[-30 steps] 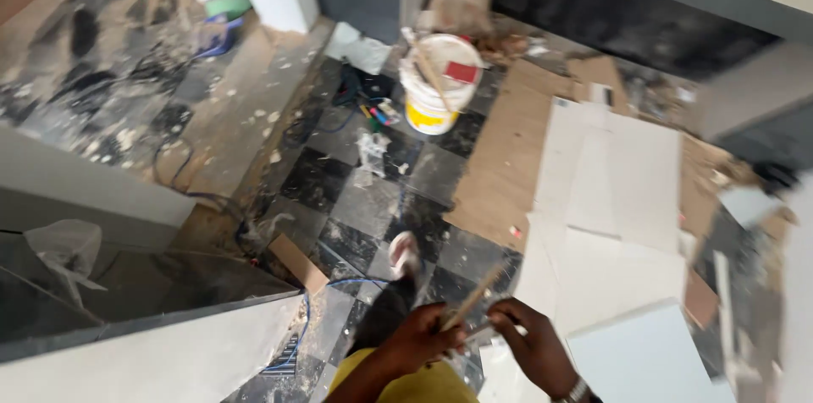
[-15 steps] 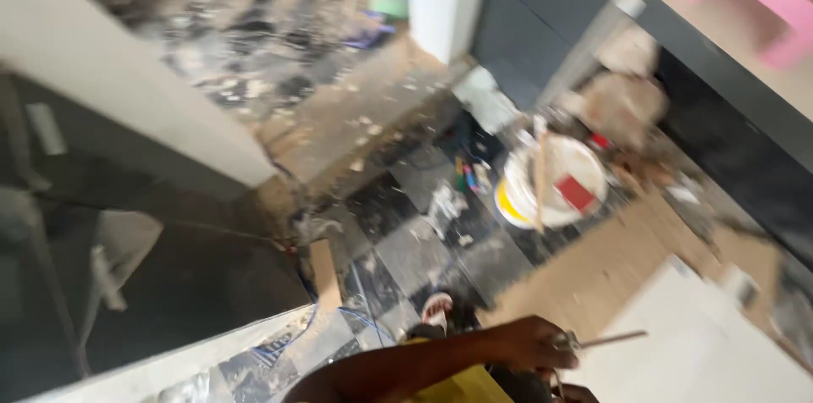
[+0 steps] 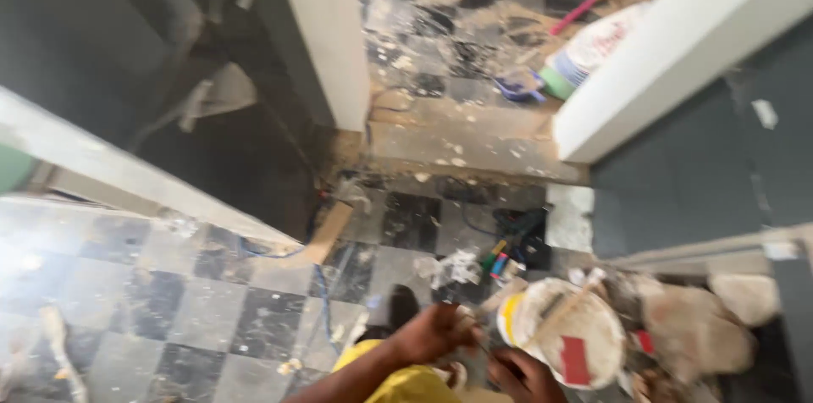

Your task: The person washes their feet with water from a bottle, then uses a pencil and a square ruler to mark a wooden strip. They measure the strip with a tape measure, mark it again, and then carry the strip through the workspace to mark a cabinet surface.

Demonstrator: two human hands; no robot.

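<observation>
Grip unclear: both hands (image 3: 474, 352) blurred beside bucket (image 3: 563, 331) rim, frame bottom.

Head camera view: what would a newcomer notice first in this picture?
First comes the white bucket at the lower right, smeared with plaster and standing on the dusty black and grey checkered floor. Just left of it, at the bottom edge, are the person's two hands, the left hand and the right hand, close together above a yellow garment. What they hold is too blurred to tell.

White sack (image 3: 597, 43) w/ red print, top right; bucket's red label (image 3: 576, 359) bottom right.
</observation>
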